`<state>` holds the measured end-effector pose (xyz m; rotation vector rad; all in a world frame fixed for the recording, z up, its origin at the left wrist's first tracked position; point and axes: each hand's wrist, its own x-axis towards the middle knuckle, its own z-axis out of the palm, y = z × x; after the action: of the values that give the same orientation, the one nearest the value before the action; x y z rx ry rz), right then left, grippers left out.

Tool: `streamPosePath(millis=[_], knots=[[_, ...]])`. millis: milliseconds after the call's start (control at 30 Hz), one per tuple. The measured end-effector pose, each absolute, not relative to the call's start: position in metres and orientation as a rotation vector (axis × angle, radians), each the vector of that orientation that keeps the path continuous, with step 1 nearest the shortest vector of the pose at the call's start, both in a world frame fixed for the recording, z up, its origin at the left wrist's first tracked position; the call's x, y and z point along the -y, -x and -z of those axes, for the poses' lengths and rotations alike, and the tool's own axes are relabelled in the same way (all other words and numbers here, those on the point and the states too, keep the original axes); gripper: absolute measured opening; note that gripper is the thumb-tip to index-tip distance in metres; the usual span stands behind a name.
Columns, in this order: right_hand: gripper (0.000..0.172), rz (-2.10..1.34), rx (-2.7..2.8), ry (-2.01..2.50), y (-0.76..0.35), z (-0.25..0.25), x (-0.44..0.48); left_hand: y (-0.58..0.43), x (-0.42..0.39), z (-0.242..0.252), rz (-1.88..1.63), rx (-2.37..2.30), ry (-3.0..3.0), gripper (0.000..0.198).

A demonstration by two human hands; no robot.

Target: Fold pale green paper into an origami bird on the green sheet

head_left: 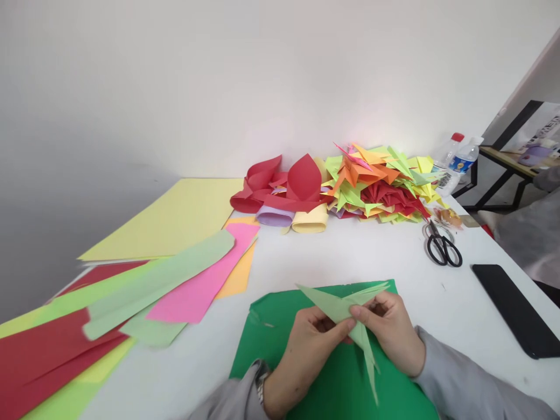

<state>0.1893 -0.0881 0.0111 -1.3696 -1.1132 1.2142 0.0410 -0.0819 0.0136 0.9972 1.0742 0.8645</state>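
A pale green folded paper piece with several long pointed ends is held between my two hands. My left hand pinches its middle from the left, thumb on top and fingers curled underneath. From the right, my right hand grips the same piece, its thumb near the left thumb and its fingers around the upper right points. One thin point hangs down towards me. Beneath both hands lies a green sheet on the white table.
Coloured paper sheets and strips spread over the left side. Rolled paper and a heap of folded paper pieces stand along the wall. Scissors, a black phone and bottles are at right, beside a person's grey sleeve.
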Motion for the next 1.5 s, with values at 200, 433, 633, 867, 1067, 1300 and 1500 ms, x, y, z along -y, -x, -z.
streamPosePath(millis=[200, 433, 633, 867, 1067, 1300, 1500], knots=[[0.042, -1.233, 0.999, 1.350, -0.186, -0.015, 0.088, -0.045, 0.086, -0.016, -0.763, -1.099, -0.999, 0.021], [0.042, -1.278, 0.953, 1.338, -0.185, -0.018, 0.087, -0.048, 0.088, -0.015, -0.773, -1.180, -1.024, 0.024], [0.040, -1.263, 0.962, 1.338, -0.184, -0.017, 0.087, -0.049, 0.090, -0.016, -0.737, -1.159, -1.112, 0.025], [0.042, -1.375, 0.935, 1.218, -0.182, -0.014, 0.087, -0.048, 0.090, -0.017, -0.784, -1.093, -1.097, 0.024], [0.031, -1.316, 1.051, 1.146, -0.183, -0.014, 0.089, -0.045, 0.087, -0.015, -0.771, -0.972, -1.105, 0.032], [0.030, -1.192, 1.296, 0.977, -0.187, -0.025, 0.089, -0.034, 0.080, -0.006, -0.689, -0.938, -1.067, 0.038], [0.012, -0.732, 1.554, 0.835, -0.200, -0.026, 0.094, -0.026, 0.070, -0.018, -0.969, -0.909, -0.896, 0.030]])
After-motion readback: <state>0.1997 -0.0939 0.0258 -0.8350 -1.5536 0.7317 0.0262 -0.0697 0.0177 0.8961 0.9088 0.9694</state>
